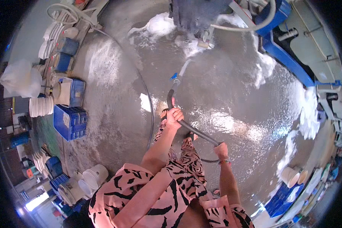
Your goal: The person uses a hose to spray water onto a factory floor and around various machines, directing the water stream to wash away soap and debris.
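Note:
A thick dark hose (198,131) runs across in front of my legs. My left hand (174,116) is wrapped around it near its front end. Further back along the hose, at the right, my right hand (221,151) grips it in a closed fist. Past my left hand the hose bends forward into a grey pipe fitting with a blue valve handle (174,76). A pale streak, seemingly water, leaves its tip toward the wet grey floor (117,98). White foam (159,24) lies on the floor ahead. Behind my right hand the hose curves back toward my legs.
A thin dark hose or cable (145,88) trails along the floor at my left. Blue crates (79,127) and white buckets (95,174) line the left side. Blue-framed machinery (283,60) stands ahead right. Another bucket (289,177) and a blue crate (279,201) are at the lower right.

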Demonstrator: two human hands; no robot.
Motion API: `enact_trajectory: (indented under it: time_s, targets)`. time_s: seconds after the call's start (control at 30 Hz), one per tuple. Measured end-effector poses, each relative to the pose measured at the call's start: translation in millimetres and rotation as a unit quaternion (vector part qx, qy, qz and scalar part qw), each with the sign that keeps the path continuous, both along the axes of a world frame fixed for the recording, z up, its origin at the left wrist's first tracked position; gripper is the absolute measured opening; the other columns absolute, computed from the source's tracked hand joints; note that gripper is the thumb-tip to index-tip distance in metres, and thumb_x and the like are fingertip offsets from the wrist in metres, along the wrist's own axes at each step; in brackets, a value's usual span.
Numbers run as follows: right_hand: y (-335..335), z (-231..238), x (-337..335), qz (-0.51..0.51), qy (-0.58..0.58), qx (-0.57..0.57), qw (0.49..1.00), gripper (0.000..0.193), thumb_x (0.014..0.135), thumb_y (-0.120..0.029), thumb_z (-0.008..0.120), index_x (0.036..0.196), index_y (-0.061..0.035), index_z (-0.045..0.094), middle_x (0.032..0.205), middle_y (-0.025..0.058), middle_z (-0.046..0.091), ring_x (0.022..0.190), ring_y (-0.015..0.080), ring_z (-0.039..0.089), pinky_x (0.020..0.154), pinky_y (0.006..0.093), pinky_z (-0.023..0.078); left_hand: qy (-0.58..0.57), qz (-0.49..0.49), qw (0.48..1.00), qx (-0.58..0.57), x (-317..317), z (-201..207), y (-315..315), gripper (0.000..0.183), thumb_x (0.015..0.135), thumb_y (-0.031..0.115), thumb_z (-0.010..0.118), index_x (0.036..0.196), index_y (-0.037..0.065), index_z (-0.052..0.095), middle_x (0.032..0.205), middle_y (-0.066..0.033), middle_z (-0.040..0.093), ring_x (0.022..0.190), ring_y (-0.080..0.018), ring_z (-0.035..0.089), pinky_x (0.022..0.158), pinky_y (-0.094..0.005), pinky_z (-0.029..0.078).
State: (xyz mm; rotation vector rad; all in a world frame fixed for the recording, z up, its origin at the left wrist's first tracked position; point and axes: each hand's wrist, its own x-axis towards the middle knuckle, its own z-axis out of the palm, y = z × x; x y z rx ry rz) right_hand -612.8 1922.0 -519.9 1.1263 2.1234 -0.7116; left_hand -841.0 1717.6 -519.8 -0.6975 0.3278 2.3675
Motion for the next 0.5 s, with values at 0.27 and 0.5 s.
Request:
enact_trajectory:
  time_s: [0.27, 0.5]
  targets:
    - [-21, -8, -63, 0.081, 0.018, 0.023, 0.996, 0.023, 0.066, -0.017, 0.055, 0.071, 0.0040, 0.063, 0.075, 0.0252, 0.059, 0.078, 0.0364, 0.060, 0.068, 0.0400, 0.049, -0.058, -0.016, 0.996, 0.065, -88, -12, -38, 0.053, 0.081, 0.002, 0.040, 0.121, 0.037, 0.044, 0.045, 0.0075, 0.026, 0.033, -0.0048, 0.023, 0.034, -0.0203, 0.023]
    - [-23, 99, -251, 0.180, 0.028, 0.165, 0.969, 0.023, 0.066, -0.014, 0.050, 0.076, 0.0029, 0.063, 0.075, 0.0234, 0.060, 0.074, 0.0377, 0.060, 0.068, 0.0413, 0.050, -0.101, 0.103, 0.977, 0.155, -189, -16, -67, 0.044, 0.080, 0.001, 0.040, 0.104, 0.033, 0.059, 0.043, 0.0081, 0.023, 0.033, -0.0048, 0.022, 0.034, -0.0187, 0.024]
